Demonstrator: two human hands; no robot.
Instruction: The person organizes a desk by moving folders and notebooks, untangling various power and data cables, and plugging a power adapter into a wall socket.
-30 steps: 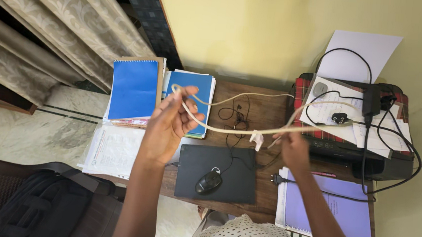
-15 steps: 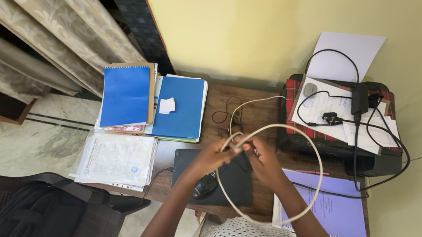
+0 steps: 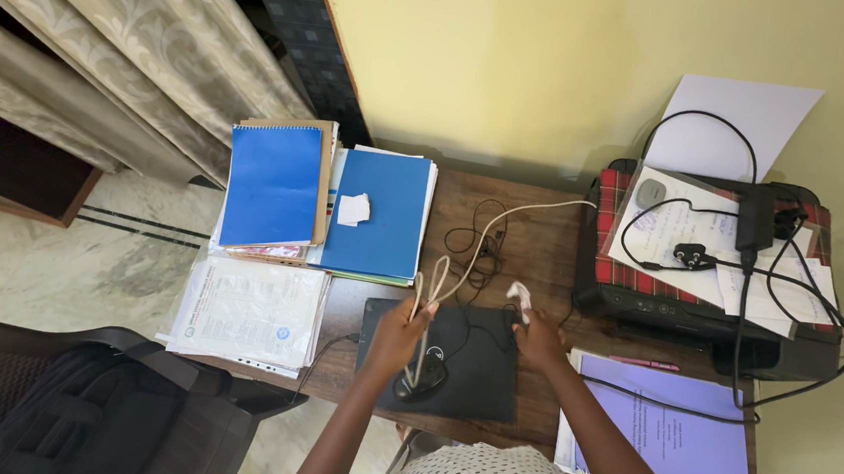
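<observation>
Left hand [image 3: 396, 333] fisted around folded loops of beige cable [image 3: 430, 293], above black mouse [image 3: 421, 377] on dark mousepad [image 3: 477, 372]. Right hand [image 3: 539, 339] at 3 o'clock of left, fingers pinching white cable end [image 3: 520, 297]. Cable trailing toward 1 o'clock, to printer [image 3: 698, 299].

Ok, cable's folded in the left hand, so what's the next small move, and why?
Probably gather the next stretch into the bundle. The left hand grips a folded loop of the beige cable, the right hand pinches its tagged end, and a loose length runs across the desk toward the printer.
</observation>
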